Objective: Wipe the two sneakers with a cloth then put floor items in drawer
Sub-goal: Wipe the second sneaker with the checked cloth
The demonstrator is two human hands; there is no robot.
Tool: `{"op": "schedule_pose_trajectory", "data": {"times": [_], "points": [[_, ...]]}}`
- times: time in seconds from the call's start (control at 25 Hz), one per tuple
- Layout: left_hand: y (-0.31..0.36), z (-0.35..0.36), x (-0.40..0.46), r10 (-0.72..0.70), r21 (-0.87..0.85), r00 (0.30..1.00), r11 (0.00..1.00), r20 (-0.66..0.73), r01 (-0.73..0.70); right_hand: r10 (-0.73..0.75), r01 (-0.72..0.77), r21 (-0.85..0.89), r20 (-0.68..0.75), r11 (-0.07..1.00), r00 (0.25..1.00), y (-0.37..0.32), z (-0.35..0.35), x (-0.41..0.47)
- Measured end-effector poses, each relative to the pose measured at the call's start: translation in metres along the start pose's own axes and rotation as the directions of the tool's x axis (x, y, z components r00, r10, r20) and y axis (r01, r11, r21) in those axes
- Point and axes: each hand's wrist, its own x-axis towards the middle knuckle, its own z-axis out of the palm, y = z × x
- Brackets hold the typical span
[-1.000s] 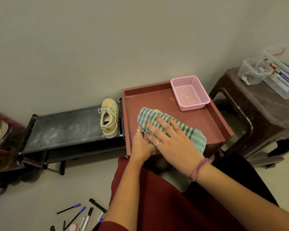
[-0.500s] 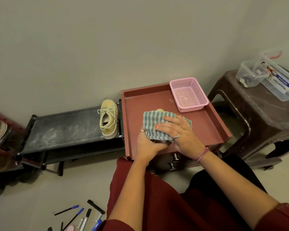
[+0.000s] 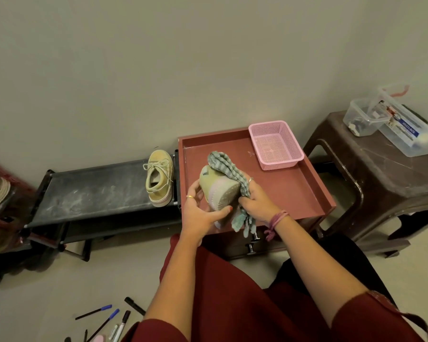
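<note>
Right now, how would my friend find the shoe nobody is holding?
Look along the wall for the low black bench left of the red tray-top cabinet. At the bench's right end, against the cabinet, sits a yellow sneaker, laces up, toe to the wall. Its twin is turned sole-out in the person's hands, half under a striped cloth.

Just one cam, sitting on the person's head. It's looking fwd and down, toward the wall. It's close to the two hands, left hand (image 3: 200, 213) and right hand (image 3: 256, 202), in the middle of the pic. The red tray (image 3: 307, 183) is lying just past them. The floor w/ pens (image 3: 101, 317) is showing at the bottom left. No 2nd view, so nothing is being shared.
</note>
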Motion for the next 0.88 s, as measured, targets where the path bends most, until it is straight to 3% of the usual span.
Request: {"op": "schedule_pose_trajectory", "data": {"times": [0.16,0.32,0.48,0.56,0.72,0.8,0.88], "points": [[0.002,-0.023,-0.007,-0.066,-0.015,0.998,0.998,0.000,0.066,0.118,-0.114,-0.118,0.026,0.986,0.993,0.013,0.024,0.002],[0.021,-0.037,-0.018,-0.213,0.007,0.975,0.977,0.061,0.213,0.082,-0.041,-0.339,0.107,0.940,0.991,0.015,0.035,0.004],[0.061,-0.057,-0.022,-0.499,-0.136,0.831,0.831,0.247,0.539,0.087,-0.011,-0.480,0.137,0.877,0.987,0.030,0.044,-0.005],[0.068,-0.059,-0.021,-0.583,-0.122,0.789,0.783,0.195,0.609,0.130,-0.036,-0.511,0.149,0.859,0.980,0.033,0.045,-0.006],[0.048,-0.049,-0.023,-0.578,-0.045,0.812,0.816,-0.077,0.577,0.083,0.007,-0.419,0.196,0.908,0.977,0.015,0.055,-0.006],[0.039,-0.042,-0.027,-0.528,-0.118,0.845,0.848,-0.086,0.517,0.027,0.037,-0.315,0.198,0.948,0.980,-0.003,0.067,-0.009],[0.033,-0.036,-0.031,-0.475,-0.220,0.877,0.865,-0.068,0.452,-0.022,0.085,-0.322,0.195,0.943,0.981,-0.012,0.074,-0.013]]}}
